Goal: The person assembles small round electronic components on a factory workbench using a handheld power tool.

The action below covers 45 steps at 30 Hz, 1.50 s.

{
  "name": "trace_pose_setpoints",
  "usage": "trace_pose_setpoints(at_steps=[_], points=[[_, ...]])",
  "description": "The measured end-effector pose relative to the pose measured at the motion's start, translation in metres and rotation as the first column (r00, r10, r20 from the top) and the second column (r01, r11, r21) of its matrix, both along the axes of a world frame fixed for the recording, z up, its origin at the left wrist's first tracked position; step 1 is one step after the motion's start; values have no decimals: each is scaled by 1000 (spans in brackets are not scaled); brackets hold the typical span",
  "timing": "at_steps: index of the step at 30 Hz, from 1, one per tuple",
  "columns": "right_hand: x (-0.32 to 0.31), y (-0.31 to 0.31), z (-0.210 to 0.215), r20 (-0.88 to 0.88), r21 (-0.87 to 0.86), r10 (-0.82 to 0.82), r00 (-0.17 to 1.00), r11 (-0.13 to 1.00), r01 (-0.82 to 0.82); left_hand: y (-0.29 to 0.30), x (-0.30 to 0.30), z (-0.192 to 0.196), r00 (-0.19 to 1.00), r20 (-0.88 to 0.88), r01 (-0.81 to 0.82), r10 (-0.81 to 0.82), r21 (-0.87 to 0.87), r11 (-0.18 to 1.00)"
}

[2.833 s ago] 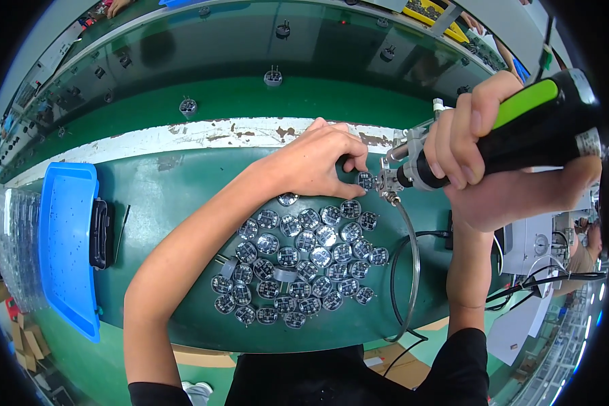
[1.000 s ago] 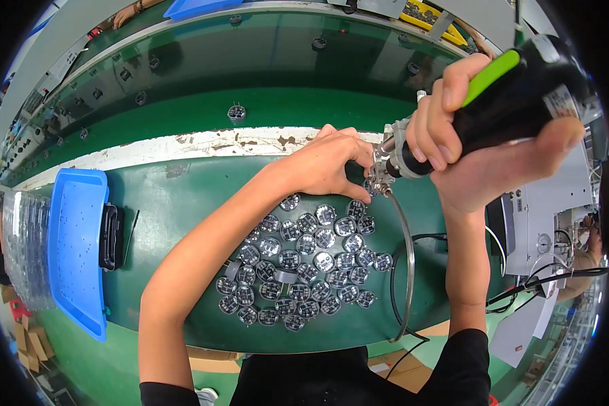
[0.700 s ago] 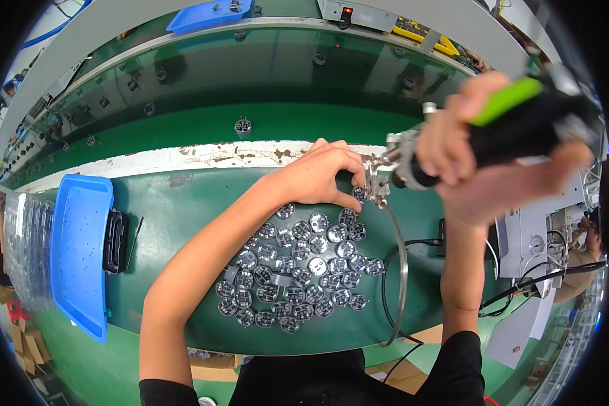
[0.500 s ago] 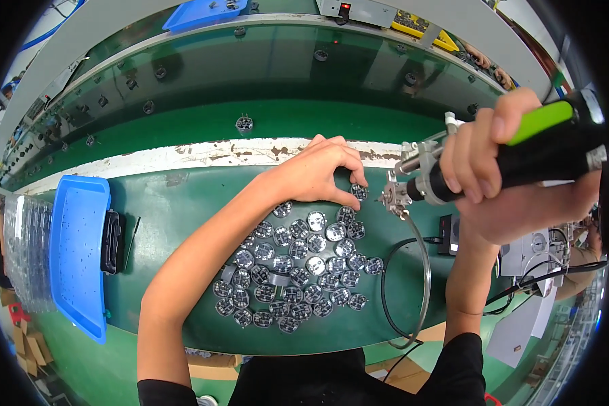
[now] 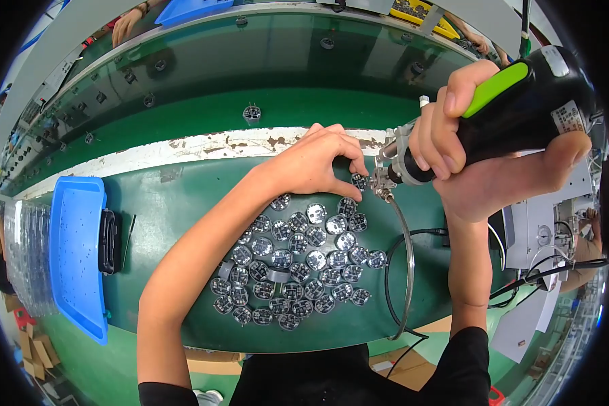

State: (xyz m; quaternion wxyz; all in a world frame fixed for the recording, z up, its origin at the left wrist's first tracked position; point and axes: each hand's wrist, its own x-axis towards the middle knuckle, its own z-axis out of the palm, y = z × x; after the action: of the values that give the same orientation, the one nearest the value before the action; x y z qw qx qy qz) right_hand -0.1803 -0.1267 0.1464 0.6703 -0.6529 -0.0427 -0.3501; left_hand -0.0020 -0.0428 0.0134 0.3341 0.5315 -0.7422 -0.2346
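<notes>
My right hand (image 5: 463, 149) is wrapped round a black power screwdriver (image 5: 521, 101) with a bright green lever strip. It lies nearly level, and its metal nose (image 5: 384, 179) points left with a clear feed tube (image 5: 409, 271) hanging from it. Between thumb and fingers of my left hand (image 5: 321, 162) is a small round component (image 5: 360, 181), gripped at its edge. The screwdriver's nose is right beside this part; whether the tip touches it I cannot tell. Many similar round components (image 5: 298, 243) with dark and silver faces lie grouped on the green tabletop (image 5: 162, 223) below my left hand.
To the left stand a blue tray (image 5: 78, 264), a black box (image 5: 110, 241) and stacked clear plastic trays (image 5: 30, 257). Beyond a chipped white ledge (image 5: 203, 144), a green belt (image 5: 203, 111) carries scattered components. Cables run at the right. Another person's hand (image 5: 127, 26) shows at the far side.
The screwdriver has moved left and its nose has come up close to the held component. Another person's hand has appeared at the far left. The component on the belt has shifted slightly right.
</notes>
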Motion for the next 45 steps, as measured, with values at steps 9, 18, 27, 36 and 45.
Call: trace_pose_setpoints(at_steps=[9,18,27,36,45], points=[[12,9,-9,138,-176,31,990,984,-6,1,-3,2,1000,12,-18,18,10,1000],[-43,1,46,2,-148,243,970,959,-240,19,8,28,994,101,20,-33,129,991],[-20,25,36,46,34,-145,988,989,144,23,69,11,518,323,-816,792,-92,571],[-23,8,39,65,-15,-59,996,998,60,1,26,13,895,151,-397,420,-165,903],[-15,0,28,97,-119,91,991,990,-79,4,-1,0,975,129,-165,183,-136,977]])
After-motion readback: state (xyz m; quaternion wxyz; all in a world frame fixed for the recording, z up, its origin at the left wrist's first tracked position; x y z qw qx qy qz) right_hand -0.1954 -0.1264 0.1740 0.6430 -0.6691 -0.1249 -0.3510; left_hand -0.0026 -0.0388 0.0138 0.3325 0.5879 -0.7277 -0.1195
